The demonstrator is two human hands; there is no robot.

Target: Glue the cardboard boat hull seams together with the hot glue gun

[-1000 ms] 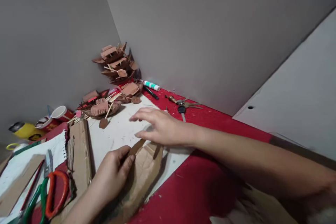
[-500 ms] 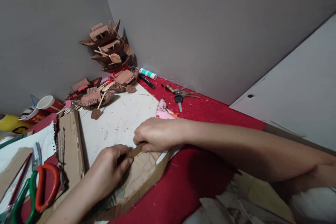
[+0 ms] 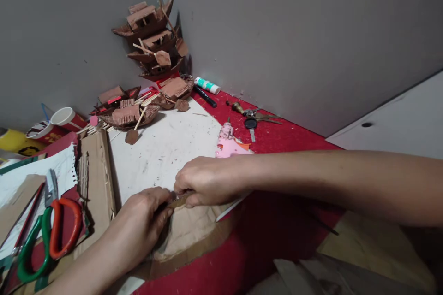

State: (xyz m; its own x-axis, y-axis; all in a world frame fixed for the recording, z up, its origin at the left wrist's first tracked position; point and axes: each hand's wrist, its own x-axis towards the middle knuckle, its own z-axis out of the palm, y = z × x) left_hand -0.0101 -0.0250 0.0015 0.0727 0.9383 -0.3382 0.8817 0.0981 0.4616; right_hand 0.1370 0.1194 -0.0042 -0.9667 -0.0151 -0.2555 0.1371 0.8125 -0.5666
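Observation:
Both hands pinch the far edge of a curved piece of cardboard [image 3: 194, 233] that has a raised rim and a pale, wrinkled inner face. My left hand [image 3: 147, 219] grips the rim from the left, thumb on the near side. Close beside it, my right hand [image 3: 207, 179] is closed on the same rim, its fingertips partly hidden. Just beyond the right forearm lies a pink glue gun [image 3: 231, 145], its lower part covered by the arm. A white strip [image 3: 230, 209] shows under the right hand, next to the cardboard.
Scissors [image 3: 65, 230] with green and orange handles lie at left beside cardboard strips [image 3: 98, 184]. Several model boats [image 3: 128, 117] stand in the back corner. Keys [image 3: 251, 124], a black marker [image 3: 206, 97] and a glue stick [image 3: 206, 85] lie along the wall. Paper cups [image 3: 67, 117] stand at far left.
The view has shifted, so background things appear higher and the boats, keys and glue gun farther right. Both hands keep their hold on the cardboard rim, almost unmoved.

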